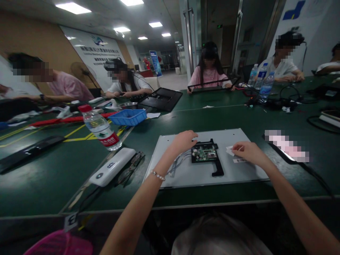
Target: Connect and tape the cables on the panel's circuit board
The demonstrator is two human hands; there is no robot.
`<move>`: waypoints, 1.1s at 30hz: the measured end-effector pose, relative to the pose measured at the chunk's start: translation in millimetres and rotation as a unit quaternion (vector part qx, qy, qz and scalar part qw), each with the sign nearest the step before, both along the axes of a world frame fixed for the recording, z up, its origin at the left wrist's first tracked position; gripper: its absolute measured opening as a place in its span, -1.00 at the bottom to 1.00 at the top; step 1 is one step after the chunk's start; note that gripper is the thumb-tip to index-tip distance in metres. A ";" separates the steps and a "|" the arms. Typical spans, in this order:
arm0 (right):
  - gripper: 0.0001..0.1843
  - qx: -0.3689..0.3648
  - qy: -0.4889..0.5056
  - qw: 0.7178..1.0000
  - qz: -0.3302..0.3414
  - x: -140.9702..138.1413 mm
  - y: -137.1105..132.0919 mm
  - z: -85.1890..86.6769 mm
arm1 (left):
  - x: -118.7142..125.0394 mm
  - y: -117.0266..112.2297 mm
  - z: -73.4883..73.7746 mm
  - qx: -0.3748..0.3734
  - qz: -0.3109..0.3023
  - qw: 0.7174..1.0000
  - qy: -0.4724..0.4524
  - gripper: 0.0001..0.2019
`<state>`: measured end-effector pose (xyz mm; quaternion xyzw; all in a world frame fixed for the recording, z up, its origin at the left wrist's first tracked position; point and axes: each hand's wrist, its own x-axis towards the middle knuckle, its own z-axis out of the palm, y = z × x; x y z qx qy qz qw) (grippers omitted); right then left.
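A grey metal panel (186,173) lies flat on the green table in front of me. On it sits a green circuit board (204,153) in a black bracket (217,169), with grey wires (177,163) running off to its left. My left hand (183,141) rests on the panel just left of the board, fingers curled loosely with the tips down on the metal. My right hand (248,151) is to the right of the board, pinching a small white label (230,150). Another small label (239,160) lies on the panel below it.
A white power bank (113,166), glasses (131,169) and a water bottle (101,128) lie to my left, a blue bin (129,117) beyond. Several people sit around the table with monitor panels, bottles and cables (287,101). A pink basket (58,244) is near my left elbow.
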<state>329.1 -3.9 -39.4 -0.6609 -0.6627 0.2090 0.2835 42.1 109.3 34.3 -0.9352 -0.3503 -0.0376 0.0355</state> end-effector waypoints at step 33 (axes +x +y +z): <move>-0.82 0.060 -0.049 0.997 -0.025 -1.4 -0.4 3.4 | -34.9 18.9 16.9 -0.051 0.140 0.986 0.076 -0.63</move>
